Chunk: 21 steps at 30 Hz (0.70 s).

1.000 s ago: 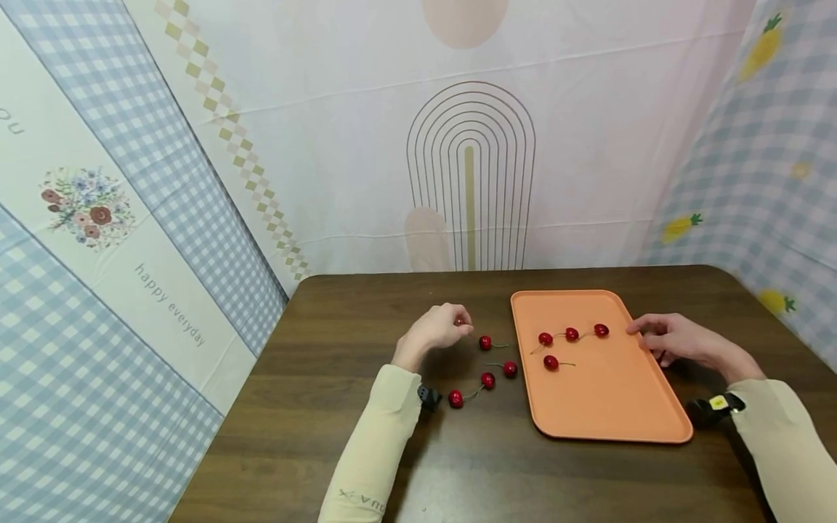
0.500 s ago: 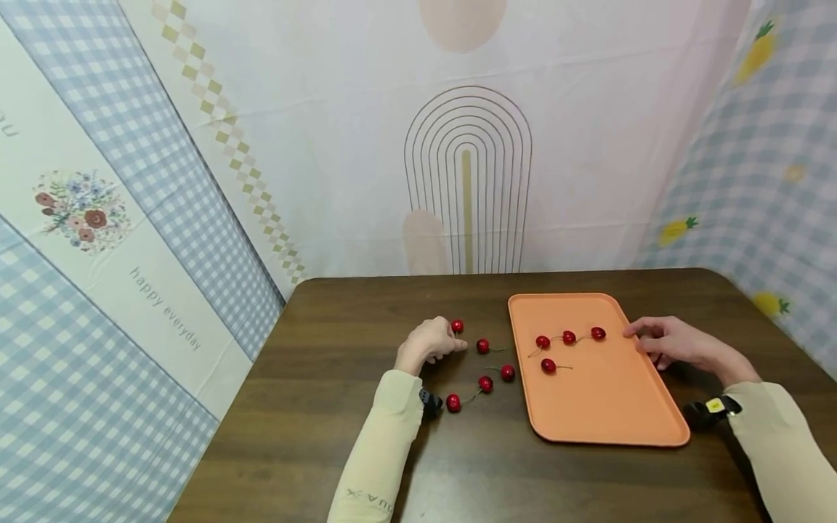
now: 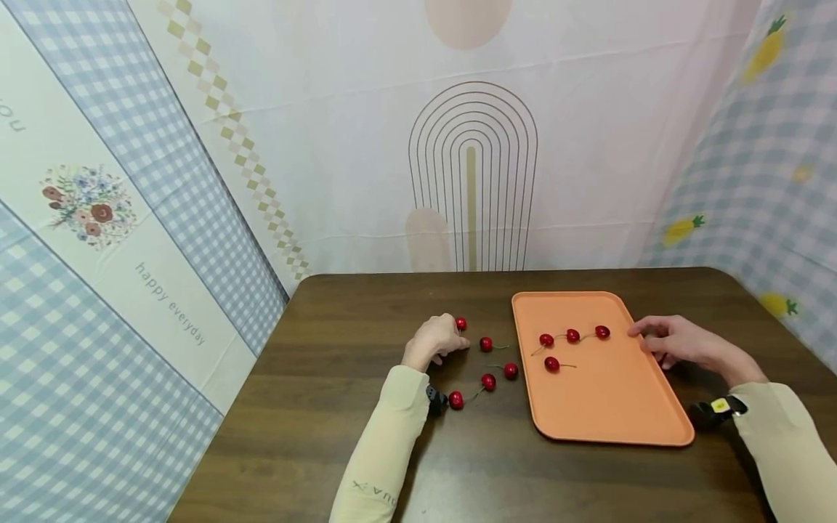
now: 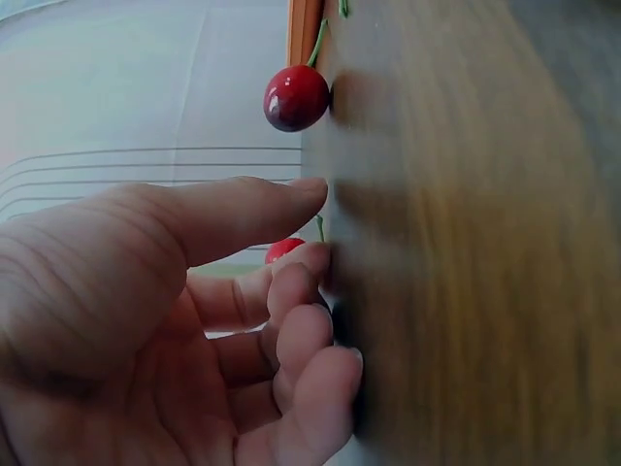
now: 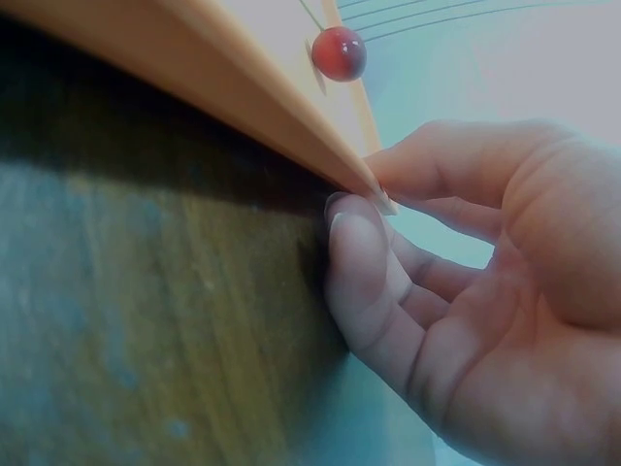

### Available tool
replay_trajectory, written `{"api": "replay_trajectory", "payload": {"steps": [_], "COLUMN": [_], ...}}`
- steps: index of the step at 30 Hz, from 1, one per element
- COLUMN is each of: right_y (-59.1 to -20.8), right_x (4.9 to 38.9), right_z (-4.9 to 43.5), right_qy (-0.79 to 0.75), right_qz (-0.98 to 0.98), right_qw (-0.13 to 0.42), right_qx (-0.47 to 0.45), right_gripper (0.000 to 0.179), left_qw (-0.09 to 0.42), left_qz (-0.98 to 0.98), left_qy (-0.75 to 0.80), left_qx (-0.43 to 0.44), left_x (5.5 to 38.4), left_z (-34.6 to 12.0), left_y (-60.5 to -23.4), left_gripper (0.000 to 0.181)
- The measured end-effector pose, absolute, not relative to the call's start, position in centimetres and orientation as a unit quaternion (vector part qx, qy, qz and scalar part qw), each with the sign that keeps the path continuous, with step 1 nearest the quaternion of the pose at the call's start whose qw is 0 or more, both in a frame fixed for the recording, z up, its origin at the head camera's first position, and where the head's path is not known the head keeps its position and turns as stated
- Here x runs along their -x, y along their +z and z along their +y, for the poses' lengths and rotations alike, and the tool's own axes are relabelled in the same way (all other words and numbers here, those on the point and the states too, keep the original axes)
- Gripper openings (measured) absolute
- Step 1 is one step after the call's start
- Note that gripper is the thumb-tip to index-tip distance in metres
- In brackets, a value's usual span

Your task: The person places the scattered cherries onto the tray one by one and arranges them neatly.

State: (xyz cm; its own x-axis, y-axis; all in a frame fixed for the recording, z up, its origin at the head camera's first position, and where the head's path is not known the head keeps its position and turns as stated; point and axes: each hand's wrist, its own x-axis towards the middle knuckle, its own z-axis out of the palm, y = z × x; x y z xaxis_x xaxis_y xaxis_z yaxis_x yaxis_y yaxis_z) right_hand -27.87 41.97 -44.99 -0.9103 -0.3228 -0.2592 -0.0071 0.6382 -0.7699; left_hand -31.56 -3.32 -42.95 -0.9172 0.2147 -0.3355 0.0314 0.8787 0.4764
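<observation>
My left hand [image 3: 437, 340] is low over the table, beside a red cherry [image 3: 461, 324] lying just beyond its fingers. In the left wrist view a gap shows between thumb and index fingertips, and the green stem [image 4: 320, 229] stands in it, with the cherry [image 4: 284, 249] partly hidden behind the index finger. The other fingers curl loosely near the wood. My right hand [image 3: 680, 343] pinches the right rim of an orange tray [image 3: 608, 407], thumb on top and fingertips beneath. Several cherries with stems lie on the tray, one of them a dark red cherry [image 3: 602, 332].
Several more cherries lie between the left hand and the tray: one cherry [image 3: 486, 344] near the fingers, another cherry [image 3: 511, 370] close to the tray's left rim, and a cherry [image 3: 455, 399] beside the black wrist camera [image 3: 436, 399]. The brown wooden table [image 3: 307, 392] meets a patterned cloth [image 3: 340, 181] behind.
My left hand has lowered and come nearer the body, uncovering the cherry beyond its fingers. That cherry stays where it lies. My right hand keeps its hold on the tray rim.
</observation>
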Motion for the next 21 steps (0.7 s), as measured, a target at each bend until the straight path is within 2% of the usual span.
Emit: {"api": "replay_trajectory", "payload": {"steps": [21], "right_y": [-44.78], "right_x": [27.74], "right_z": [41.58], "right_qy": [-0.416], "right_qz": [0.885], "right_qw": [0.190], "right_qx": [0.089], "right_gripper": [0.042], "left_qw": [0.211], "left_qz": [0.933], "left_qy": [0.289], "left_qx": [-0.045], "left_x": [32.14], "left_z": [-3.42], "left_y": [-43.18], "left_gripper": [0.053]}}
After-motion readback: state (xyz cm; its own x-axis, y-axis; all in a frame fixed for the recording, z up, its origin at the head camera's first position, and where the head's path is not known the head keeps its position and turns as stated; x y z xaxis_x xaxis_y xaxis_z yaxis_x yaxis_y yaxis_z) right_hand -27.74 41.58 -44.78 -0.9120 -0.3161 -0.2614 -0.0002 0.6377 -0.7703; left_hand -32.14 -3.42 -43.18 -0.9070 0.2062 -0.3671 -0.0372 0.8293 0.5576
